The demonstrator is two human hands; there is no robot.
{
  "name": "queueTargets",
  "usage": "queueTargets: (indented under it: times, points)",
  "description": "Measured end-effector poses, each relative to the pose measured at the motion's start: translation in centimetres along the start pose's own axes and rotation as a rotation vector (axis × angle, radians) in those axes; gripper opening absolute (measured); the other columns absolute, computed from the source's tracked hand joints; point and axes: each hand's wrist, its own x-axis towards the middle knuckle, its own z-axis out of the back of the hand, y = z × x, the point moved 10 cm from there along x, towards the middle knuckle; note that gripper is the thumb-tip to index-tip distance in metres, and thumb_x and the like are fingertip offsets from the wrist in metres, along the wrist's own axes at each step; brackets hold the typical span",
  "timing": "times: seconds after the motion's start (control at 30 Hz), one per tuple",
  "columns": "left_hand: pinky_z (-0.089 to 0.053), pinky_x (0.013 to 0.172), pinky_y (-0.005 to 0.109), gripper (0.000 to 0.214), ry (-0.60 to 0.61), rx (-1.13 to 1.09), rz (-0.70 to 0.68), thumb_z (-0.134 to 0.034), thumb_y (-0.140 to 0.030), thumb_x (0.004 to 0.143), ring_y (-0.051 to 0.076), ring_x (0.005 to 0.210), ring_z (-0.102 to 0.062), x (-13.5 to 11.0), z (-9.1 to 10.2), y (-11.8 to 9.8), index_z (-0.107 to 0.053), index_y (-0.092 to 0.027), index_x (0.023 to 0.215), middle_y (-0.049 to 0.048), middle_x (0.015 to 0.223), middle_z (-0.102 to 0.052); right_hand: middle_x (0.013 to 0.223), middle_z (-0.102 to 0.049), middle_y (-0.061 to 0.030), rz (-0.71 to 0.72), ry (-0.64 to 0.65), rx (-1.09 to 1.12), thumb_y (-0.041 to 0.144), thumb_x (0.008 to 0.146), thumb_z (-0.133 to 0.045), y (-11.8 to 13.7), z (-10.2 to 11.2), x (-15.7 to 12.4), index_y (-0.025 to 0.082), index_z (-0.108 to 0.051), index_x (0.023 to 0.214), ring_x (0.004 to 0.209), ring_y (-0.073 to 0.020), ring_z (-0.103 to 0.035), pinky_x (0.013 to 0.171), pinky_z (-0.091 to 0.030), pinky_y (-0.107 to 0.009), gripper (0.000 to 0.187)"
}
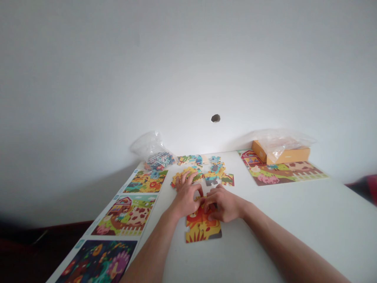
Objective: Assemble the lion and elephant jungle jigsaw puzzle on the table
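Both hands are down on the table, close together over a red-and-yellow cardboard jigsaw section [203, 228], the person's left hand [185, 198] with fingers curved and spread, the right hand [224, 204] with fingers curled inward, fingertips meeting over the top edge of the section; cannot tell if either hand is gripping a piece, since the fingers and backs of the hands hide the contact point and much of the section's upper part, only its lower part showing, with a lion-like orange shape, hard to make out. Just above the left hand's fingers lies a loose scatter of small multicoloured cardboard jigsaw pieces [203, 169], some overlapping, their pictures too small to read. Beyond it, a crumpled clear plastic bag [153, 145] holds more pieces, partly seen through the film. Along the left edge of the white table [297, 224] lie printed picture cards, a yellow jungle card [145, 181], a farm card with a red barn [125, 215], and a dark card with bright flowers [97, 257], cut off by the frame bottom. At the far right, a farm-scene jigsaw [282, 173] lies flat near an orange cardboard box [282, 154], which is partly covered by a clear plastic wrapper [279, 142]
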Motion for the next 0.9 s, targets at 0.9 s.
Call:
queueTargets:
  times: [0.9]
  points:
    - [-0.017, 0.115, 0.064, 0.005, 0.003, -0.013, -0.001, -0.071, -0.026, 0.07, 0.04, 0.142, -0.025, -0.04, 0.04, -0.06, -0.07, -0.025, 0.074, 0.001, 0.15, -0.042, 0.076, -0.069, 0.0026, -0.042, 0.023, -0.007, 0.024, 0.068, -0.076, 0.02, -0.03, 0.09, 0.021, -0.071, 0.08, 0.078, -0.0162, -0.06, 0.082, -0.033, -0.034, 0.014]
